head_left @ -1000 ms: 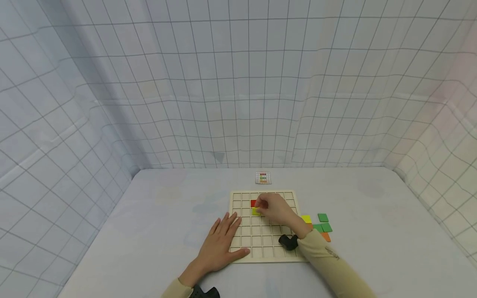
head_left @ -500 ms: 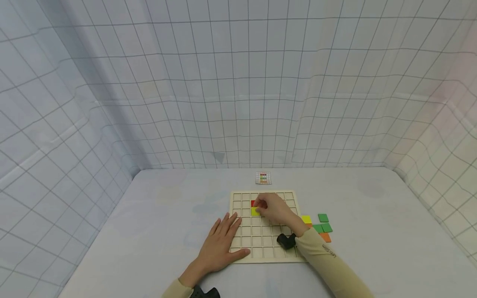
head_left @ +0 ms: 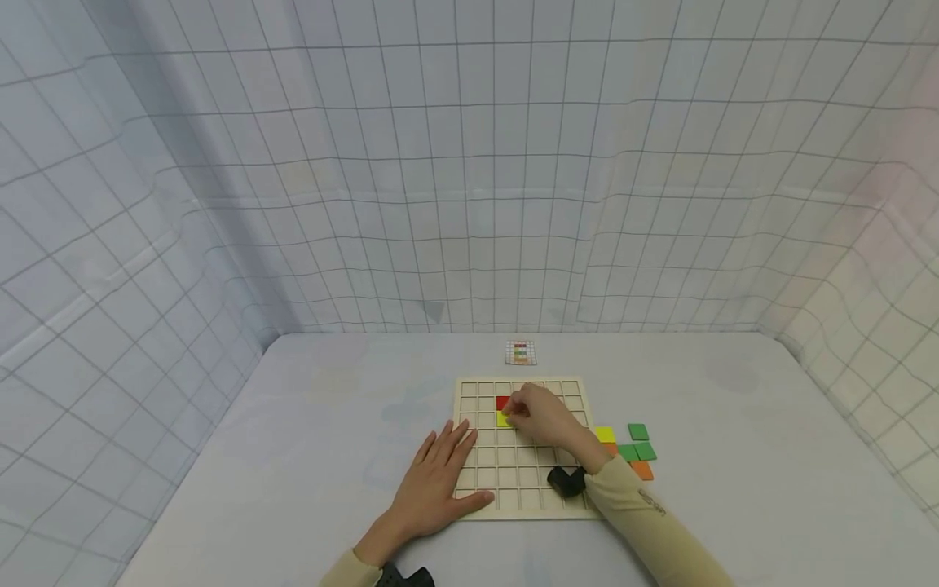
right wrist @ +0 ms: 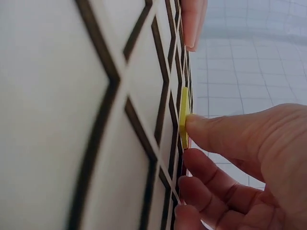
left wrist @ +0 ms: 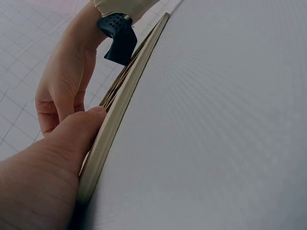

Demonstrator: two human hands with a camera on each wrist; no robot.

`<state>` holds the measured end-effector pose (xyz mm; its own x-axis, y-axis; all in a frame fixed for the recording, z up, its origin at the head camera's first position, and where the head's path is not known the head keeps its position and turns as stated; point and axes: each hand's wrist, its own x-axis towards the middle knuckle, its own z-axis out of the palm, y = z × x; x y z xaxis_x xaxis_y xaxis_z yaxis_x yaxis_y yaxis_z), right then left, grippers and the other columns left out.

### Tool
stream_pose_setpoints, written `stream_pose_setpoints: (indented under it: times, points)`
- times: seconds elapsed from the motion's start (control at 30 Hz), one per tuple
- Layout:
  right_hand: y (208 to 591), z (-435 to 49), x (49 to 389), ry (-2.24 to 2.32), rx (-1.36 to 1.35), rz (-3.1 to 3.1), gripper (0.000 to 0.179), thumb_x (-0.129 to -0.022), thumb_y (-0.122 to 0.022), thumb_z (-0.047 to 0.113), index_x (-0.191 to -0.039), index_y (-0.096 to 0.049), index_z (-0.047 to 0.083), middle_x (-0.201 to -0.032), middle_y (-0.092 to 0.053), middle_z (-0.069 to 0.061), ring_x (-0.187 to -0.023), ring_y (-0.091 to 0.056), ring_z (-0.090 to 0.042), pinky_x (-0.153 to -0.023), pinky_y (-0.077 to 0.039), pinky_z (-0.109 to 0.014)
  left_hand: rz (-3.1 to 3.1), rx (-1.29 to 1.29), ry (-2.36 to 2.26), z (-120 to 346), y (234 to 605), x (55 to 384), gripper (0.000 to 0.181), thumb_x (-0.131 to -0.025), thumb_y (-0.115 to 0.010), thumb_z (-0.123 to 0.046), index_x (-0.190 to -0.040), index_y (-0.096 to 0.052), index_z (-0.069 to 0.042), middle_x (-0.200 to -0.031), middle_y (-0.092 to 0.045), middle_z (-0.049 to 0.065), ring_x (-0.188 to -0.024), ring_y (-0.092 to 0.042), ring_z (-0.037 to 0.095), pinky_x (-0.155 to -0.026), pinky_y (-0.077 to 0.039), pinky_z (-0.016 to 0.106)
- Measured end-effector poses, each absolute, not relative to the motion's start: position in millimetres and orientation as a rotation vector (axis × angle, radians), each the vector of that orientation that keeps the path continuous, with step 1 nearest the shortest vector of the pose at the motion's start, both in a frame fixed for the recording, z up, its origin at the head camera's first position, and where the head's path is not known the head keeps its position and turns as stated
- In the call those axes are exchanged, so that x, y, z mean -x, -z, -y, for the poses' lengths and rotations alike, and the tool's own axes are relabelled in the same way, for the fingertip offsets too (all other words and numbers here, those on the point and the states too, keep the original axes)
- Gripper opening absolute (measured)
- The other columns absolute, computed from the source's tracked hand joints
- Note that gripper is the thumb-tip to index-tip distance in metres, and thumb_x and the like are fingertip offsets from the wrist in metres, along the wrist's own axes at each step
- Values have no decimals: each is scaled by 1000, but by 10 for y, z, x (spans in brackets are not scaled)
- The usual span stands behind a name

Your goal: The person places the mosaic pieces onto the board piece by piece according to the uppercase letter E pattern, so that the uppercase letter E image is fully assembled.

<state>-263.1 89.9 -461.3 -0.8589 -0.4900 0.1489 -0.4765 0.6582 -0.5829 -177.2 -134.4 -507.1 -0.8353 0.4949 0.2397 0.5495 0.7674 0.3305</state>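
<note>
A pale wooden grid board (head_left: pixel 506 477) lies on the table. My left hand (head_left: pixel 433 485) is spread flat over its left edge, thumb (left wrist: pixel 79 132) along the near rim. My right hand (head_left: pixel 541 416) is over the upper middle of the board, its thumb and index finger at a yellow tile (head_left: pixel 502 419). In the right wrist view the thumb presses on the yellow tile (right wrist: pixel 183 120), which stands a little proud of the grid, and the index fingertip is at its lower end. Just beyond it a red tile (head_left: pixel 502 403) sits in a cell, partly covered by the right hand.
Right of the board lie loose tiles: a yellow one (head_left: pixel 605 434), several green ones, such as one green tile (head_left: pixel 638 431), and an orange tile (head_left: pixel 642 470). A small printed pattern card (head_left: pixel 521 353) lies behind the board. A gridded white curtain (head_left: pixel 469 204) rises beyond the table.
The head view has tilted slightly. My right fingers have shifted a little at the yellow tile, and more of the red tile shows. My left hand stays in place.
</note>
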Motion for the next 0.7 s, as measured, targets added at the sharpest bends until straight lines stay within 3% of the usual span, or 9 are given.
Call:
stream_pose_setpoints:
  times: [0.23, 0.4, 0.53, 0.7]
  points:
    - [4579, -954, 2564, 924, 881, -2841, 8, -86, -68, 6, -93, -71, 5, -80, -56, 5, -70, -49, -10, -64, -44, -28, 2827, 831, 597, 1341, 5069, 1767, 86, -88, -47, -66, -151, -27, -10, -155, -21, 8, -143, -9, 25, -113, -6, 44]
    - [4561, -1053, 2519, 806, 973, -2784, 29, -86, -70, 11, -114, -69, 4, -88, -53, 3, -70, -45, -12, -62, -41, -27, 2828, 825, 588, 1342, 5070, 1765, 87, -88, -46, -67, -151, -28, -10, -155, -22, 7, -143, -9, 25, -113, -6, 45]
    - [4574, -1185, 2488, 779, 1028, -2719, 37, -88, -67, 13, -125, -63, 6, -99, -55, 1, -80, -48, -13, -70, -44, -30, 2828, 823, 587, 1336, 5071, 1771, 87, -88, -46, -68, -151, -27, -11, -155, -22, 7, -143, -9, 25, -113, -6, 45]
    - [4573, -1440, 2432, 961, 1023, -2638, 33, -92, -63, 16, -123, -63, 6, -108, -60, -1, -94, -55, -16, -78, -48, -33, 2832, 819, 589, 1330, 5064, 1779, 87, -88, -46, -68, -151, -27, -11, -155, -22, 7, -143, -9, 24, -113, -6, 45]
